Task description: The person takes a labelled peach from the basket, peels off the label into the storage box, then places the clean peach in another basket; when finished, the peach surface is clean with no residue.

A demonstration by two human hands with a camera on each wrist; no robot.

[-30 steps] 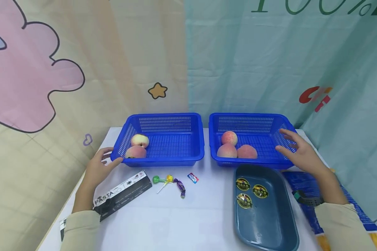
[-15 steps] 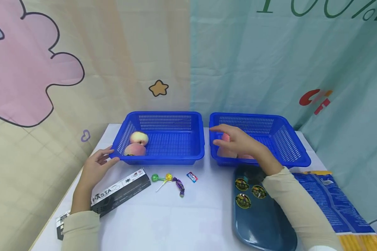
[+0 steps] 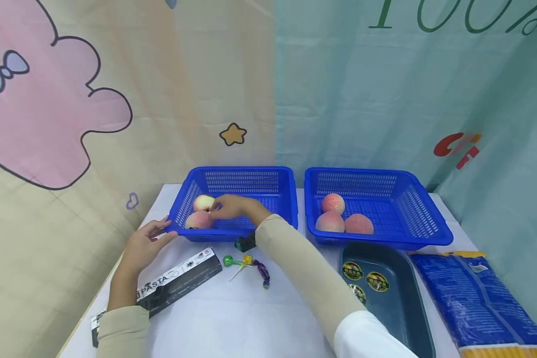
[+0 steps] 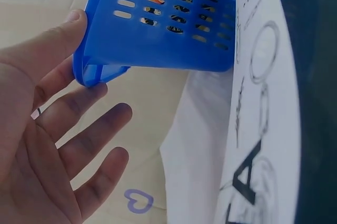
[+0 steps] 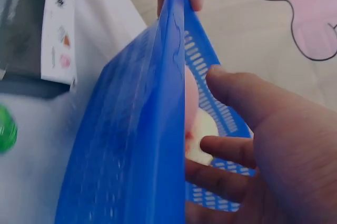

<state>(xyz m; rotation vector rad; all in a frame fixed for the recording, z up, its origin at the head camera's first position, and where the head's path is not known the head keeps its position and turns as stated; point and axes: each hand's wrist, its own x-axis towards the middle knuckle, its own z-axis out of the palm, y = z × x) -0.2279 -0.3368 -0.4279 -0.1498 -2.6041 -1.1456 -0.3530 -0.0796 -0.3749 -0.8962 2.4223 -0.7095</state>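
Note:
At the near left corner of the left blue plastic basket (image 3: 246,232), my left hand (image 3: 148,242) pinches the rim; in the left wrist view its thumb and index finger (image 4: 87,98) sit on either side of that rim, the other fingers loose. My right hand (image 3: 233,206) reaches over the basket's near wall, beside a pink peach (image 3: 198,220) and a paler, yellowish peach (image 3: 203,203). The right wrist view shows its thumb and fingers spread, with the pale peach (image 5: 204,129) close to a fingertip; whether they touch I cannot tell.
A second blue basket (image 3: 411,238) holds three peaches (image 3: 359,224). Before it lie a dark blue tray (image 3: 396,318) with round stickers and a blue packet (image 3: 474,298). A black pasta box (image 3: 183,281), two lollipops (image 3: 247,259) and a purple-wrapped candy (image 3: 263,274) lie nearer.
My right hand has swept left from the right basket's far side, past its peaches, into the left basket. The left hand stays at the basket corner. A small wrapped candy is now hidden.

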